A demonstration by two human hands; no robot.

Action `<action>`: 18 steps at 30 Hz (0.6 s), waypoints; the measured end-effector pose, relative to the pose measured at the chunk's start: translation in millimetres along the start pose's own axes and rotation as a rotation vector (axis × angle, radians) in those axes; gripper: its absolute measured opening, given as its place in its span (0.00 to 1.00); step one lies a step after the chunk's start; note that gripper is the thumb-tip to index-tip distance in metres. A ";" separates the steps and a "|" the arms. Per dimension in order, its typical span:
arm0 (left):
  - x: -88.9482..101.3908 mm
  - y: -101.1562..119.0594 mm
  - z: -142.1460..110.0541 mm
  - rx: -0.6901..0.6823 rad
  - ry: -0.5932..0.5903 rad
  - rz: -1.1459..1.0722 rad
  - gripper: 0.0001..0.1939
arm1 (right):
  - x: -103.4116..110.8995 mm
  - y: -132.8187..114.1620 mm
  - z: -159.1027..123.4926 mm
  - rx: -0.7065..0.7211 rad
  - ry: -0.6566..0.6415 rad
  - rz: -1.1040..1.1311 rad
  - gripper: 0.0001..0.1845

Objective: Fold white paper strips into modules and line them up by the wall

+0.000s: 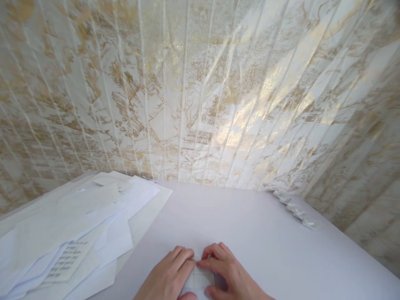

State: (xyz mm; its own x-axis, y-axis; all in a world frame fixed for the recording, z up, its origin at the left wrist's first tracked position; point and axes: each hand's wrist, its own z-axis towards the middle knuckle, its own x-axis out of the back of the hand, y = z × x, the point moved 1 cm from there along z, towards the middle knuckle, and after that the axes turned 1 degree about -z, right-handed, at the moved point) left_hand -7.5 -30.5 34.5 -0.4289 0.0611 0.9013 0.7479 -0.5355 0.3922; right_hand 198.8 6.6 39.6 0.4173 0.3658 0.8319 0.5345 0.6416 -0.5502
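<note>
A small piece of white folded paper (200,280) lies on the white table at the bottom middle, with crease lines showing on it. My left hand (170,271) grips its left side, fingers bent and pressed together at the upper left edge, the thumb low down. On the other side my right hand (229,273) has its fingers curled onto the paper's upper right part, and its thumb touches the lower right. The paper's bottom end runs out of the picture, and the fingers cover parts of its edges.
A loose pile of white paper sheets (62,221), one with printed text, covers the table's left side. Several small folded paper pieces (295,211) stand in a row at the back right. A gold-patterned curtain (187,91) hangs behind the white table (281,250).
</note>
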 end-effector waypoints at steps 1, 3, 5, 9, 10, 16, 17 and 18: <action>0.9 0.8 0.4 -0.002 -0.002 -0.002 0.20 | 4.9 -2.1 -1.5 0.009 -0.015 0.041 0.27; 1.7 1.7 1.3 -0.013 0.008 -0.007 0.17 | 14.4 -5.6 -4.8 0.020 -0.047 0.137 0.30; 1.6 1.3 2.0 -0.027 0.025 -0.010 0.14 | 21.4 -7.7 -7.5 0.024 -0.062 0.209 0.31; 1.4 -3.5 0.7 -0.037 0.001 -0.026 0.19 | 25.3 -8.4 -8.7 0.018 -0.073 0.233 0.32; 1.8 -4.9 0.0 -0.045 -0.019 -0.040 0.22 | 25.1 -8.2 -8.3 0.018 -0.075 0.228 0.32; 5.9 -8.6 -1.0 -0.038 -0.048 -0.064 0.25 | 23.8 -5.8 -6.7 0.039 -0.075 0.194 0.28; 6.5 -8.0 -0.5 -0.045 -0.059 -0.044 0.25 | 23.5 -5.1 -6.5 0.041 -0.071 0.187 0.28; 7.1 -7.3 0.0 -0.055 -0.073 -0.019 0.24 | 23.1 -4.2 -6.3 0.045 -0.066 0.181 0.28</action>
State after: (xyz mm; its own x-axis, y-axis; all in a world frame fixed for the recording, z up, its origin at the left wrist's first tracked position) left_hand -16.0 -26.1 38.0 -0.4029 0.1322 0.9056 0.7104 -0.5787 0.4005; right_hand 210.8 8.1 60.6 0.4537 0.5205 0.7234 0.4207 0.5905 -0.6887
